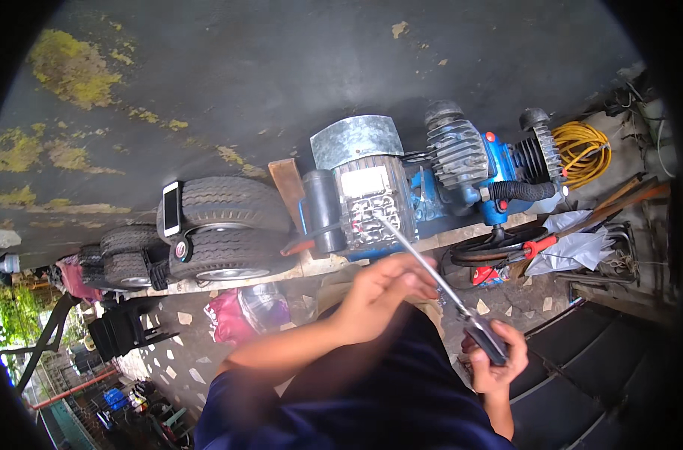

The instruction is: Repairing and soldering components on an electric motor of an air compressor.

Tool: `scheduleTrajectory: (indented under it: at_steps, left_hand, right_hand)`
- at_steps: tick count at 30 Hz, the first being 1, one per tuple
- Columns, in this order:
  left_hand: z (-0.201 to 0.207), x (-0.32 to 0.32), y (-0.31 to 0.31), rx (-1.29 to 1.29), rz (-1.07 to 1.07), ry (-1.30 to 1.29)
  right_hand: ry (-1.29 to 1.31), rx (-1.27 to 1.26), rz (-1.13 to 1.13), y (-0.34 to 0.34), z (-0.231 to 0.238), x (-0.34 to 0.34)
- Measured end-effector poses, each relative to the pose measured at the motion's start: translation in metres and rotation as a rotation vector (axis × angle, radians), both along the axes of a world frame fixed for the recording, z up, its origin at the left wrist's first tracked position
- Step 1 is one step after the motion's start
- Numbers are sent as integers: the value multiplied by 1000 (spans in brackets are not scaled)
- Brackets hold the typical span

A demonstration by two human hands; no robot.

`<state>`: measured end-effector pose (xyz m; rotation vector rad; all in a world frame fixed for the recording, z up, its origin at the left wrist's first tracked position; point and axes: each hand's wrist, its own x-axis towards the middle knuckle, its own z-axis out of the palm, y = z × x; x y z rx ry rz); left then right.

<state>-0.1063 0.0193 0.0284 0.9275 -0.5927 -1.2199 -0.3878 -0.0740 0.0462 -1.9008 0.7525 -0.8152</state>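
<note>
A long screwdriver point(450, 292) slants up and to the left, with its shaft tip at the opened terminal box point(371, 218) of an electric motor point(383, 171). My right hand point(506, 360) is wrapped round its dark handle. Curled fingers of my left hand point(383, 292) meet the shaft about midway, thumb bent in; the exact contact is partly hidden. Wires and small metal terminals show inside the box. Beside it on the motor is a black cylinder point(323, 210), and a bent sheet-metal cover point(356, 141) sits over the motor's far end.
Right of the motor stands a blue, finned compressor pump point(461, 157), with a black wheel point(499, 249) below it. A yellow hose point(583, 154) lies coiled beyond. Tyres point(229, 206) stand at left, one carrying a phone point(172, 208). A dark wall point(281, 75) rises behind.
</note>
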Motion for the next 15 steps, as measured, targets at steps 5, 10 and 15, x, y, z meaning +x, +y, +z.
scheduleTrajectory:
  at_steps: [5,10,15]
  left_hand:
    - [-16,41,22,-44,238,-406]
    - [-5,71,9,-68,183,-688]
    - [2,91,-5,-105,130,-678]
  right_hand:
    - [-89,-293,-221,-7,27,-11]
    - [0,-305,-304,-5,76,30]
    - [109,-384,-294,-4,94,51]
